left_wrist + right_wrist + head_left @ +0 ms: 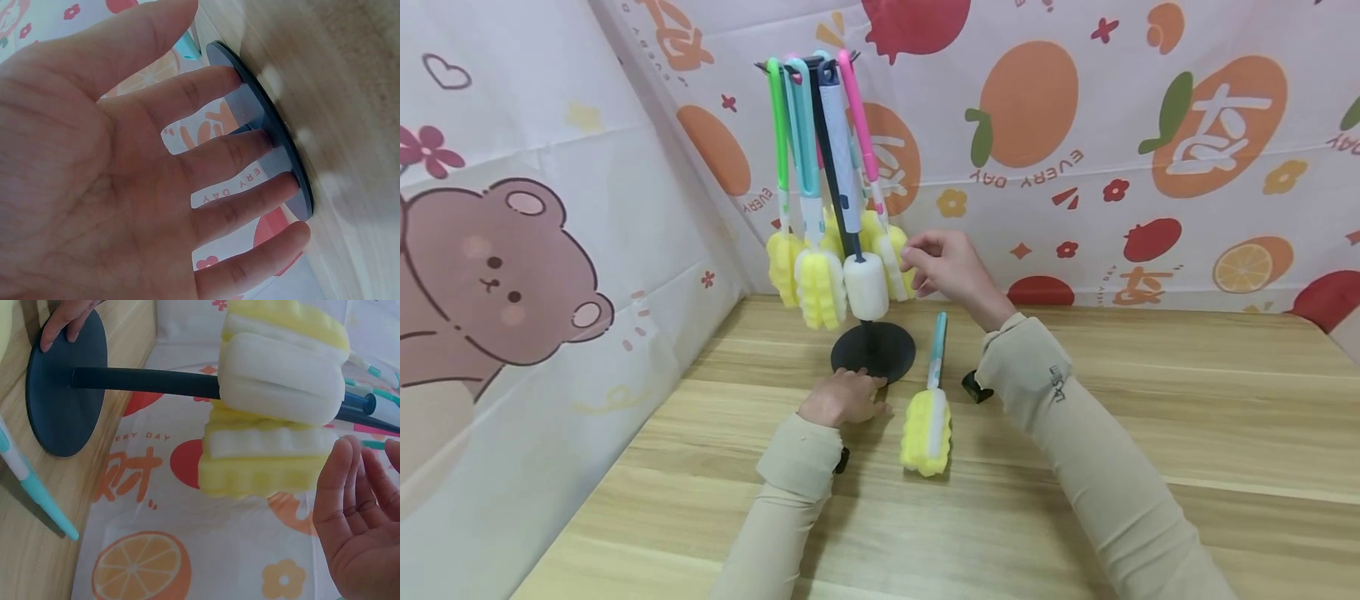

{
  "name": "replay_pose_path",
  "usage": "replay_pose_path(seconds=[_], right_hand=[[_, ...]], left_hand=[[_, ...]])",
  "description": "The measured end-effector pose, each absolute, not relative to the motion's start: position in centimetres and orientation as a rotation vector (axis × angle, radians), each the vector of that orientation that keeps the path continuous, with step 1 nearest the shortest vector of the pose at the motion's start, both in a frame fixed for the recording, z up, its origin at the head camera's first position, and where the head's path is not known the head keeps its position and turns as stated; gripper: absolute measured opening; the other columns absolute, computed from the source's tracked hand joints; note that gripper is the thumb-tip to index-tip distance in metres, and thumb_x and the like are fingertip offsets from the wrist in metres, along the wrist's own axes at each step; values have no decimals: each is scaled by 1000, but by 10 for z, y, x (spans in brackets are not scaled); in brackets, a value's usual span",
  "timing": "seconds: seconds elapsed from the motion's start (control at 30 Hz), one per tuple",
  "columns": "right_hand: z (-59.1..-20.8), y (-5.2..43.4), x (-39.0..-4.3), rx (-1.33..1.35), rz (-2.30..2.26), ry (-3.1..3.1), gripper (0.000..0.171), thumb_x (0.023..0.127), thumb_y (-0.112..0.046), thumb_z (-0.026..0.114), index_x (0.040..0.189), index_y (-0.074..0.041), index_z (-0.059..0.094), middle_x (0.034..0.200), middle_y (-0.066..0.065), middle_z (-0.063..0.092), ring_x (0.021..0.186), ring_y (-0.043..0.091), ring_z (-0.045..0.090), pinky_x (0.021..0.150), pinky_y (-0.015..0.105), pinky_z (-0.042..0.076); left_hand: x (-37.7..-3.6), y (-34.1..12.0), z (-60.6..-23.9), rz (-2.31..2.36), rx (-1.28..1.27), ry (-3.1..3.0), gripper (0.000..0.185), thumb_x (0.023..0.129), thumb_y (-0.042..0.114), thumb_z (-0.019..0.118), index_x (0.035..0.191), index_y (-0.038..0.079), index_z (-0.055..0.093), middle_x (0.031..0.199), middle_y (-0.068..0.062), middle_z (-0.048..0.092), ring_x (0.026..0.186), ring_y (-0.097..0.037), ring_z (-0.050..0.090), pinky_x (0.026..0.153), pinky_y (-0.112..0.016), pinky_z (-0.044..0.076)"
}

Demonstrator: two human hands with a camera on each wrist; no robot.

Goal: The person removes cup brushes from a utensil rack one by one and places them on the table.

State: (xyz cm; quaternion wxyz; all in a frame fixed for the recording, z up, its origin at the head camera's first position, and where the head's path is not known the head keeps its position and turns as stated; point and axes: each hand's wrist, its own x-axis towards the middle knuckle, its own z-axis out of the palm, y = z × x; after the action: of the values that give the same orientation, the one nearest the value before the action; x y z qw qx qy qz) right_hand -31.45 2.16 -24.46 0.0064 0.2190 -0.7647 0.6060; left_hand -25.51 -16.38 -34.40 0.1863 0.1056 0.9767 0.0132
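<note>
Here the left hand [844,398] lies flat, fingers [250,156] spread, their tips pressing on the near edge of the stand's round black base [874,352] on the wooden tabletop [1150,400]. The right hand [947,268] is up beside the hanging sponge brushes [831,275], fingers loosely extended just right of a yellow sponge head [265,462] and gripping nothing. Near the base, slightly right, a teal-handled sponge brush [929,408] lies flat on the tabletop between the two forearms. A fruit-print cloth [1112,150] hangs behind.
</note>
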Motion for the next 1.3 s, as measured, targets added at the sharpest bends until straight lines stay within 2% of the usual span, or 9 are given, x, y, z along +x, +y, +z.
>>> replay_pose_path(seconds=[0.23,0.33,0.53,0.73,1.1,1.3], right_hand=[[-240,17,-315,722,1882,-2419,20,103,-10,62,113,6,68,103,21,69,67,22,62,64,31,58],[-238,15,-316,738,1874,-2447,21,102,-11,63,114,5,68,106,21,69,72,30,65,66,32,58],[-230,8,-314,773,1862,-2506,29,102,-15,64,126,1,65,115,14,69,83,37,68,72,34,59],[-224,7,-315,801,1877,-2492,37,103,-14,62,138,0,59,128,15,65,89,39,68,76,35,59],[-213,2,-312,831,1895,-2487,39,103,-13,62,140,-1,56,135,15,62,86,36,70,75,36,59],[-210,-1,-311,848,1922,-2480,42,103,-13,61,142,0,53,138,14,60,82,29,71,73,35,59]], left_hand=[[-256,-165,-343,44,283,2736,56,102,40,60,151,15,51,156,-21,40,143,-44,34,113,-53,32],[-256,-165,-343,52,281,2732,56,103,40,60,152,15,50,156,-21,40,143,-44,34,113,-53,32],[-255,-165,-341,56,264,2735,56,103,40,60,152,15,51,156,-20,40,142,-44,35,112,-53,33],[-255,-165,-342,53,271,2735,55,103,41,60,151,16,51,156,-20,40,142,-44,36,112,-53,34],[-257,-163,-341,41,274,2736,56,102,41,60,151,15,51,155,-20,42,142,-43,36,112,-53,33],[-256,-163,-342,51,261,2728,56,102,42,60,151,16,51,156,-19,42,142,-42,36,112,-54,34]])
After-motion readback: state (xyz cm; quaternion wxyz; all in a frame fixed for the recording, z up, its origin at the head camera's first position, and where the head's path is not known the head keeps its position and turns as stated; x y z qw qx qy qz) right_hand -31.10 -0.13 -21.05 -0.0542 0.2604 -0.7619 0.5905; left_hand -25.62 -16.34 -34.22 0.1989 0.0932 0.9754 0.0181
